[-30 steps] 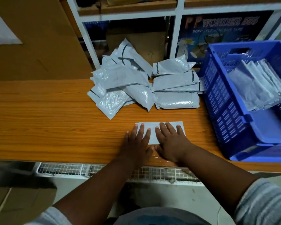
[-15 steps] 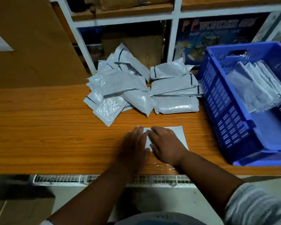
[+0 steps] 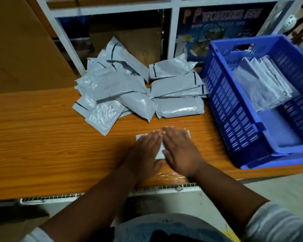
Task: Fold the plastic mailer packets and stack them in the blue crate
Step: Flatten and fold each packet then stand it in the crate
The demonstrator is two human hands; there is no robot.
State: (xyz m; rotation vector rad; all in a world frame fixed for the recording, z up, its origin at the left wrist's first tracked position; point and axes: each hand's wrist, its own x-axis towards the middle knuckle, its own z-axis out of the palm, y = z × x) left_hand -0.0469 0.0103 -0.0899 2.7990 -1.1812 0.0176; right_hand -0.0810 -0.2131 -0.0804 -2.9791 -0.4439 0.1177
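Both hands (image 3: 164,151) press flat on the mailer packet (image 3: 159,152).

A person seen from above: two bare forearms, left hand (image 3: 144,154) and right hand (image 3: 181,151). Grey-and-white striped sleeves (image 3: 276,224) sit pushed above the elbows (stripes clearest on the right), over a grey garment (image 3: 164,224) at the lap.

- We press a flat grey packet (image 3: 159,151) onto the wooden table (image 3: 42,142) with our left hand (image 3: 144,154) and right hand (image 3: 181,151), fingers straight, side by side.
- A heap of grey packets (image 3: 129,91) lies farther back.
- At right sits the blue crate (image 3: 252,109), with folded packets (image 3: 262,84) inside.
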